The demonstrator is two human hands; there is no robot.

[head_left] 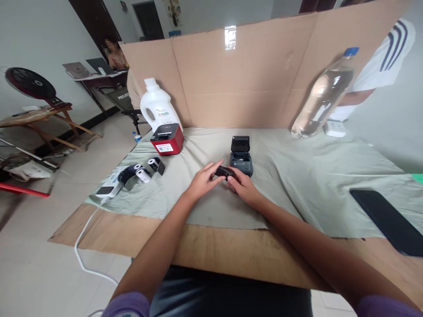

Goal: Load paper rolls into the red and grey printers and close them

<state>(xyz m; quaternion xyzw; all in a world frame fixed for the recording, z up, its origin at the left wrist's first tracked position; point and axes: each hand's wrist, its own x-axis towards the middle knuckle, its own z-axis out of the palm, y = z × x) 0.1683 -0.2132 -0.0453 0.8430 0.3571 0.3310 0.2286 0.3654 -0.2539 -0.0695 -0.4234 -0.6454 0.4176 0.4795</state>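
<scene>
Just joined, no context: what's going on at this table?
A person holds a small black roll between the left hand and right hand, just in front of a dark printer with its lid open. A red printer and spare paper rolls sit to the left on the grey cloth.

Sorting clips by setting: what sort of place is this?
Probably a makeshift indoor workroom: a cardboard screen backs a cloth-covered table holding small label printers, with folding furniture on the tiled floor.

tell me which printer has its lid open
The dark grey printer by the hands has its lid up; the red printer is closed.
</scene>
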